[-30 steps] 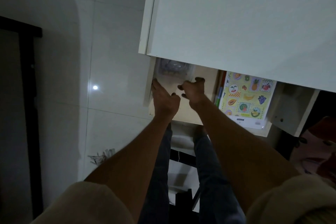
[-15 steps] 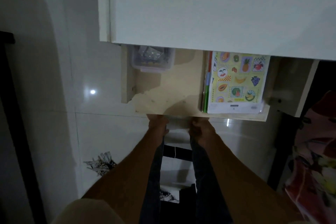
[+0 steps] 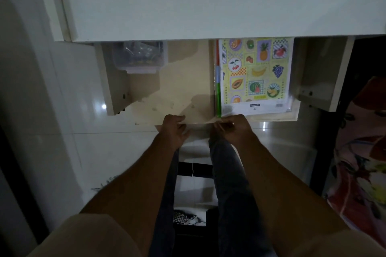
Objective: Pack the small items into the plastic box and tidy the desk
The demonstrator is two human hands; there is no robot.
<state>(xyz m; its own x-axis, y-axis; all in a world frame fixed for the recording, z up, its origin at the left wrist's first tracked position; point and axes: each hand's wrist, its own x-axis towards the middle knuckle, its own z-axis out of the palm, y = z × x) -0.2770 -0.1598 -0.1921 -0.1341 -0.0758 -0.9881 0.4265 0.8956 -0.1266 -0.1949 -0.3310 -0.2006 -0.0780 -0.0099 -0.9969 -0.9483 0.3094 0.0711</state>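
A clear plastic box [image 3: 139, 58] with small items inside sits at the back left of a pulled-out wooden drawer [image 3: 167, 98], half hidden under the white desk top [image 3: 208, 2]. My left hand [image 3: 174, 129] and my right hand [image 3: 232, 127] both grip the drawer's front edge, side by side, fingers curled over the board. A booklet with fruit pictures [image 3: 255, 75] lies in the right part of the drawer.
A white side panel [image 3: 325, 77] stands at the right of the drawer. Pale floor tiles [image 3: 69, 152] lie to the left. A red patterned cloth [image 3: 363, 162] is at the far right. My legs are below the drawer.
Both hands let go of the plastic box at the back of the drawer and drew back to the drawer's front edge. The box stays in the drawer.
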